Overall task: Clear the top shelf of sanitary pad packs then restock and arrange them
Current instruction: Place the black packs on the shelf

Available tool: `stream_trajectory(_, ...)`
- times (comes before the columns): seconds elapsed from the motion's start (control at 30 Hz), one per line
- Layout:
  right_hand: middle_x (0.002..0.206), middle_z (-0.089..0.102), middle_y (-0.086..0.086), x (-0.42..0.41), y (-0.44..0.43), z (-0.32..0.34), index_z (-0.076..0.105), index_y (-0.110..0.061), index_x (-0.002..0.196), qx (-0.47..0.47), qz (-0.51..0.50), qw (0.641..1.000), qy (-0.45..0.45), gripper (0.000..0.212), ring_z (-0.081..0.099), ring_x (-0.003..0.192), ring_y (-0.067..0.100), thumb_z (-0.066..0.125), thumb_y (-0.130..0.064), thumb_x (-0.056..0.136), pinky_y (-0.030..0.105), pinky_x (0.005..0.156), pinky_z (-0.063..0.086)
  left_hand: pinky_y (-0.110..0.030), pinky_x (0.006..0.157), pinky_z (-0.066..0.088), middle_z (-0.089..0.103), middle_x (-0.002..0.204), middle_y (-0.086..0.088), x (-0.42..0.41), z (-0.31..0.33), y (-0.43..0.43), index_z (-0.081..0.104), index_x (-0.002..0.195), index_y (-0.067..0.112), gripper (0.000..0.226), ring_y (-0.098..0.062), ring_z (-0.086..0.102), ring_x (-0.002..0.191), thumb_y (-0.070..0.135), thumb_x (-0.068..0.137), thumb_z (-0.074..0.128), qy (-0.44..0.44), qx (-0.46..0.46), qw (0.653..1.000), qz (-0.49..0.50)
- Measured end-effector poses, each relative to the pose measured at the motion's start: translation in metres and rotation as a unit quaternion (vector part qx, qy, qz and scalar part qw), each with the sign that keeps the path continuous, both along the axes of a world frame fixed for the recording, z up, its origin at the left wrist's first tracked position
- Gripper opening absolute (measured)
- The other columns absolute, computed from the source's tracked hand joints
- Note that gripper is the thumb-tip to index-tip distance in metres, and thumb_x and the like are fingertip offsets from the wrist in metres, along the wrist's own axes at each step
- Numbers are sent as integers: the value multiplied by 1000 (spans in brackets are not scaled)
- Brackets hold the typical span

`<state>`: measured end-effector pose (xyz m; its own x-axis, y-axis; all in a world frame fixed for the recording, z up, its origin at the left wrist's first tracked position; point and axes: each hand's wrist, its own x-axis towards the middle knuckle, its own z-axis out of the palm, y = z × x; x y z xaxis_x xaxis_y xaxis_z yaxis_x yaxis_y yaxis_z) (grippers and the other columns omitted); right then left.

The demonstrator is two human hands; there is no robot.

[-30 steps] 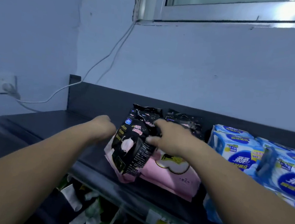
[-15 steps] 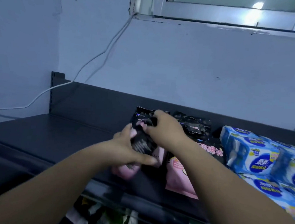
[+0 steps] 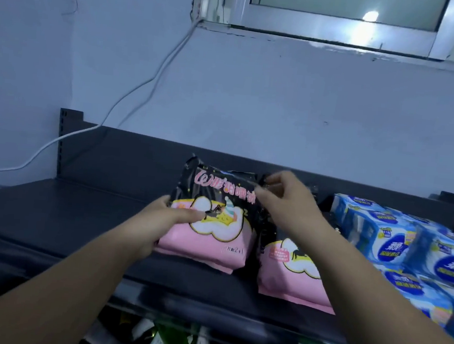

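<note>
Broadly, the dark top shelf [image 3: 52,211] carries its stock toward the right, which suggests the restocking runs from right to left. Blue packs [image 3: 379,234] are stacked at the far right. Just beside them a second pink pack [image 3: 288,273] lies leaning back with its face showing. To its left, the pink-and-black pack [image 3: 215,234] in hand sits near the shelf's front, printed face toward the camera, probably so the labels line up in a row. The left hand [image 3: 166,221] grips the pack's left side, thumb across the front, seemingly to steady it. The right hand [image 3: 286,201] pinches its black top corner, apparently to square it. Half a second ago this pack was bunched edge-on between both hands, and now it faces front.
</note>
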<state>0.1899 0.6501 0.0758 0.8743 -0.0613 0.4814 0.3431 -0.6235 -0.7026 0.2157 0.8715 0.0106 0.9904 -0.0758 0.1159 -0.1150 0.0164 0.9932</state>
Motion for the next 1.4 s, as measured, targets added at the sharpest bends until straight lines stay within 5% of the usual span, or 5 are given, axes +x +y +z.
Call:
stream_trajectory(0.4, 129, 42, 5, -42, -71, -79, 45, -35, 132, -373, -196, 870, 256, 55, 52, 117, 29, 58, -60, 84, 37, 90, 43, -41, 111, 30, -12, 160, -10, 12, -21, -36, -28, 147, 31, 152, -31, 23, 144, 35, 56, 93, 16, 414, 908, 55)
stream_trajectory(0.73, 131, 37, 10, 17, -74, -101, 44, -26, 132, -353, -176, 888, 238, 35, 44, 117, 33, 45, -35, 99, 43, 95, 46, -43, 97, 44, -1, 159, -20, 47, -40, -64, -34, 145, 25, 149, -40, 46, 128, 45, 62, 88, -80, 493, 855, 141)
stream_trajectory(0.97, 121, 58, 4, 18, -74, -85, 58, -27, 117, -306, -199, 903, 227, 42, 58, 110, 27, 56, -56, 88, 33, 82, 45, -41, 112, 28, -8, 161, -12, 65, -39, -53, -32, 145, 33, 156, -31, 21, 146, 29, 54, 94, -61, 363, 924, 109)
stream_trajectory(1.2, 146, 23, 19, 28, -71, -82, -24, -27, 150, -153, -233, 933, 228, 137, 50, 124, 35, 82, -51, 67, 39, 99, 42, -37, 105, 38, 30, 154, -11, 75, -27, -37, -27, 148, 26, 153, -30, 40, 133, 19, 55, 94, 36, 302, 948, 96)
stream_trajectory(1.4, 145, 28, 21, 36, -56, -86, -32, -23, 147, -138, -247, 934, 218, 140, 49, 125, 33, 81, -52, 69, 38, 96, 43, -38, 96, 47, 54, 135, -9, 75, -37, -50, -21, 151, 21, 144, -28, 56, 115, 23, 61, 91, 14, 308, 945, 109)
